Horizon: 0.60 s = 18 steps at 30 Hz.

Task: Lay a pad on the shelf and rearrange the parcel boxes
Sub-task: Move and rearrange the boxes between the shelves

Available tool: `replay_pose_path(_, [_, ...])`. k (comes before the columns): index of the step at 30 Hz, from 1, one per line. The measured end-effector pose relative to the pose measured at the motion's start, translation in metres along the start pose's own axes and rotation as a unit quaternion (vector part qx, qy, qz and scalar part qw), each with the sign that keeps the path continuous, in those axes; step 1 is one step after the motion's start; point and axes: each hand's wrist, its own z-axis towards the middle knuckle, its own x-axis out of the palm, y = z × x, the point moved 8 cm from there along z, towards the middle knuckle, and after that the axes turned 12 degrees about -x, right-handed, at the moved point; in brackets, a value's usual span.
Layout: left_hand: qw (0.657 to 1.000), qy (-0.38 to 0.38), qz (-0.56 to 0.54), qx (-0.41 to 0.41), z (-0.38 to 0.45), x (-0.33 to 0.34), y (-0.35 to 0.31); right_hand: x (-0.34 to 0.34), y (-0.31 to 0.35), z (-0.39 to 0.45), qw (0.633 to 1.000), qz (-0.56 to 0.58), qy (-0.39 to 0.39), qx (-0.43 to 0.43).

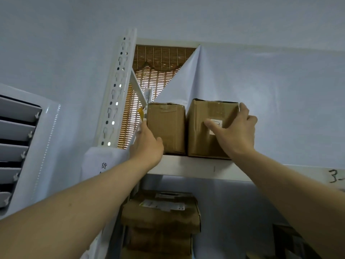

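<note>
Left hand (147, 141) gripping left box (166, 128), right hand (233, 129) gripping right box (203, 139), white sheet (261, 90) behind

The left hand (147, 142) hides its fingers behind the smaller brown cardboard box (166, 128). The right-hand brown cardboard box's white label (216, 126) is blurred, partly covered.

The two brown cardboard parcel boxes (166, 128) (209, 128) look matt with shiny clear tape, the white metal shelf post with holes (117, 90) is smooth and painted, and the brown woven bamboo blind (158, 58) looks rough.
</note>
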Motion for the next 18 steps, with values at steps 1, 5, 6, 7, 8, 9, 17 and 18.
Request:
replay_pose_path(1, [1.000,-0.008,-0.001,-0.006,0.002,-0.002,0.003,0.004,-0.004,-0.002,1.000,0.019,0.012,0.001])
replay_pose_path(5, [0.998,-0.046,0.038,-0.022,0.009,-0.005,0.008,0.022,-0.012,-0.009,0.996,0.055,0.063,0.011])
replay_pose_path(6, [0.997,-0.051,0.049,-0.028,0.011,-0.005,0.008,0.026,-0.012,-0.010,0.995,0.058,0.075,0.011])
replay_pose_path(7, [0.996,-0.056,0.058,-0.035,0.013,-0.005,0.009,0.030,-0.011,-0.010,0.994,0.062,0.084,0.009])
replay_pose_path(8, [0.995,-0.060,0.068,-0.045,0.016,-0.005,0.011,0.034,-0.011,-0.011,0.994,0.065,0.092,0.008])
replay_pose_path(9, [0.993,-0.065,0.078,-0.055,0.018,-0.006,0.012,0.037,-0.011,-0.012,0.993,0.067,0.099,0.006])
replay_pose_path(17, [0.986,-0.070,0.126,-0.080,0.019,-0.005,0.016,0.050,-0.014,-0.018,0.989,0.064,0.135,0.006])
replay_pose_path(18, [0.986,-0.067,0.128,-0.083,0.019,-0.005,0.016,0.050,-0.015,-0.018,0.989,0.061,0.137,0.008])
